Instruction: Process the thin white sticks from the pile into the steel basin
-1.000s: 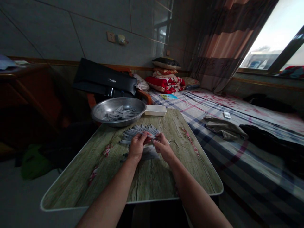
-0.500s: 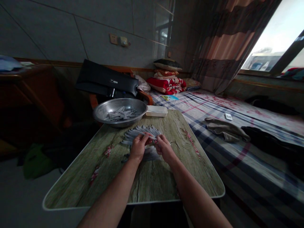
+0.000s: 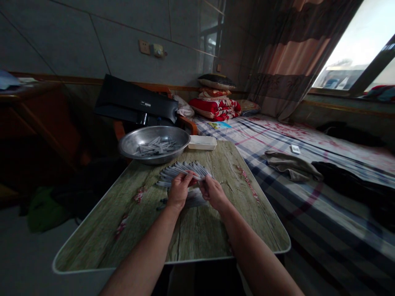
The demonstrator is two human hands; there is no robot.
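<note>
My left hand [image 3: 179, 192] and my right hand [image 3: 212, 192] meet over the middle of the table, fingers pinched round the two ends of a slim whitish pen [image 3: 198, 178]. The fingers partly cover it. Just beyond them lies a fanned row of similar pens [image 3: 173, 170], pale with dark tips. A second bunch of pens [image 3: 196, 199] rests nearer to me, partly hidden beneath my hands. Behind the row, a metal basin [image 3: 126, 149] holds many loose pale and dark pen pieces [image 3: 157, 146].
A white plastic tray [image 3: 202, 145] stands right of the basin on the wood-patterned table [image 3: 138, 242]. Past the table's far edge is a black monitor-like panel [image 3: 135, 102]. A bed with a checked sheet [image 3: 259, 164] borders the right side, with clothing [image 3: 288, 164] on it.
The view has shifted slightly. Both hands keep their pinch on the pen, with the right fingers now turned a little and closer around its end.
</note>
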